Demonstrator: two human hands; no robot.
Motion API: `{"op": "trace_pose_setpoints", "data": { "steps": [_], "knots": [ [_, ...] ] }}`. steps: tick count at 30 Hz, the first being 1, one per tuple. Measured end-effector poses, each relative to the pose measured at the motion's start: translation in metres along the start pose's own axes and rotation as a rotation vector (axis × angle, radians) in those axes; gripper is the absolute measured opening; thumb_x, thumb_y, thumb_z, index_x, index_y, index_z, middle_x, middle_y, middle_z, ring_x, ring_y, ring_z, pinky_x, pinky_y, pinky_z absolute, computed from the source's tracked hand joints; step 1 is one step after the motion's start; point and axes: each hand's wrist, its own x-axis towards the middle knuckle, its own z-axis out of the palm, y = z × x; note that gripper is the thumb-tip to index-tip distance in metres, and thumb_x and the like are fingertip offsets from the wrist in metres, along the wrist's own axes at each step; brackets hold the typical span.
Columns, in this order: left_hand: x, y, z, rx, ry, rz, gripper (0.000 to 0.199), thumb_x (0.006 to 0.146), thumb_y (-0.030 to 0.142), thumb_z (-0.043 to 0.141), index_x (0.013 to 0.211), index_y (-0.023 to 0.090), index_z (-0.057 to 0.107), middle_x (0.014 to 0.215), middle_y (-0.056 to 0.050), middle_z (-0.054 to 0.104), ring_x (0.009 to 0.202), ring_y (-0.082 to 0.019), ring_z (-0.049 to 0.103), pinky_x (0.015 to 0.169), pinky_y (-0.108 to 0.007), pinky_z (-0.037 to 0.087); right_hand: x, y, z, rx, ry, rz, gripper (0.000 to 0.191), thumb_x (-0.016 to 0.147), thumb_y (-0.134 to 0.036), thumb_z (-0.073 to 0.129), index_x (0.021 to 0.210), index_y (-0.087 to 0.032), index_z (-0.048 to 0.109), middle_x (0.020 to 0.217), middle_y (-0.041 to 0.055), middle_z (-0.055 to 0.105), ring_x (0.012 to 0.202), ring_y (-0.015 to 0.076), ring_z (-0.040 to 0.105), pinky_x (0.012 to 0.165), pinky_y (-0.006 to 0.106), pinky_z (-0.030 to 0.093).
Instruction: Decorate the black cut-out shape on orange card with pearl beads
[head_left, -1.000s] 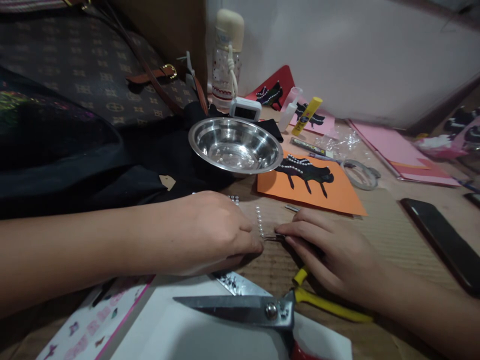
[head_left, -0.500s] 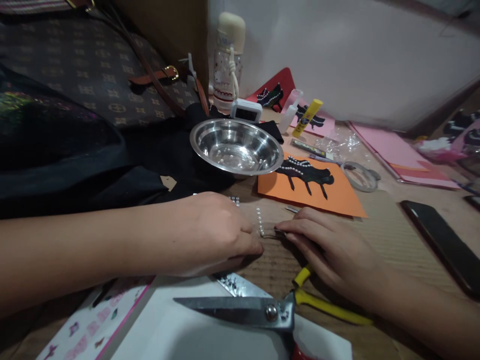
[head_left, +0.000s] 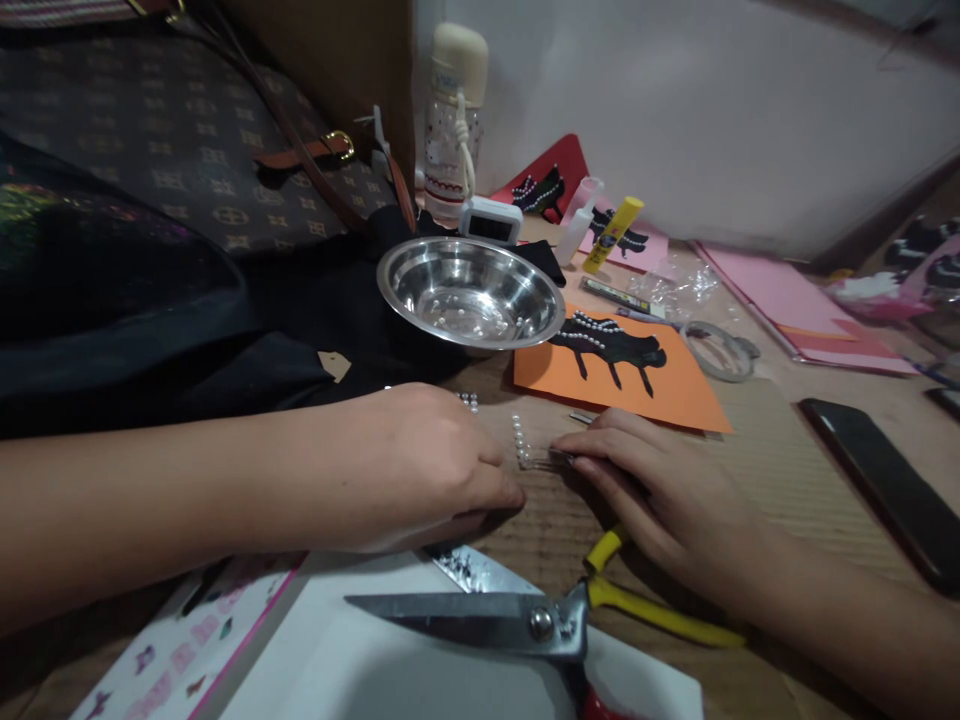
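My right hand (head_left: 660, 490) is closed on metal tweezers (head_left: 553, 457), their tips at the lower end of a short row of white pearl beads (head_left: 517, 436). The row stands on brown corrugated cardboard (head_left: 544, 515). Just left of the beads, my left hand (head_left: 442, 460) rests with its fingers curled together and pressed low; whatever they hold is hidden. More pearl beads (head_left: 469, 402) show behind its knuckles. Beyond the hands lies an orange card (head_left: 690, 395) with a black beaded shape (head_left: 630, 349). Large scissors (head_left: 480, 622) with yellow grips lie open in front.
A steel bowl (head_left: 390, 290) with small beads inside stands behind my left hand. Further back are a bottle (head_left: 454, 120), a yellow glue stick (head_left: 613, 235) and a tape roll (head_left: 716, 352). A phone (head_left: 885, 490) lies right, pink sheets (head_left: 795, 295) behind it.
The tweezer tips have shifted very slightly at the lower end of the bead row, and my right fingers have moved a little with them. My left hand stays in place.
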Motion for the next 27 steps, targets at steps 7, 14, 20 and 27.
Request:
{"op": "trace_pose_setpoints", "data": {
  "steps": [7, 14, 20, 27],
  "knots": [
    [0.002, -0.001, -0.004, -0.006, -0.063, 0.07, 0.011, 0.093, 0.021, 0.06, 0.092, 0.022, 0.071, 0.076, 0.001, 0.068, 0.06, -0.017, 0.054, 0.054, -0.035, 0.031, 0.001, 0.0, 0.0, 0.038, 0.009, 0.021, 0.019, 0.103, -0.017, 0.043, 0.11, -0.018, 0.061, 0.093, 0.0038, 0.061, 0.084, 0.0145, 0.058, 0.075, 0.027, 0.047],
    [0.002, -0.002, -0.001, -0.028, -0.027, 0.083, 0.013, 0.095, 0.021, 0.058, 0.095, 0.021, 0.071, 0.08, 0.0, 0.069, 0.063, -0.016, 0.056, 0.058, -0.033, 0.034, 0.0, 0.001, -0.001, 0.037, -0.015, 0.002, 0.018, 0.101, -0.016, 0.045, 0.109, -0.022, 0.061, 0.09, 0.0028, 0.059, 0.083, 0.0159, 0.057, 0.072, 0.028, 0.046],
    [0.005, -0.005, 0.004, -0.036, 0.158, -0.075, 0.007, 0.092, 0.024, 0.065, 0.092, 0.021, 0.071, 0.078, 0.002, 0.071, 0.066, -0.014, 0.06, 0.062, -0.027, 0.037, 0.0, 0.0, -0.002, 0.02, -0.03, -0.01, 0.019, 0.101, -0.014, 0.046, 0.11, -0.022, 0.061, 0.093, 0.0032, 0.059, 0.084, 0.0164, 0.057, 0.075, 0.028, 0.046],
    [0.005, -0.005, 0.008, -0.023, 0.185, -0.129, 0.011, 0.095, 0.026, 0.062, 0.098, 0.022, 0.072, 0.08, 0.002, 0.07, 0.071, -0.013, 0.062, 0.065, -0.025, 0.038, -0.001, 0.001, -0.001, 0.033, -0.061, -0.003, 0.02, 0.102, -0.016, 0.045, 0.113, -0.021, 0.06, 0.092, 0.0034, 0.058, 0.082, 0.0164, 0.056, 0.072, 0.028, 0.045]
  ]
}}
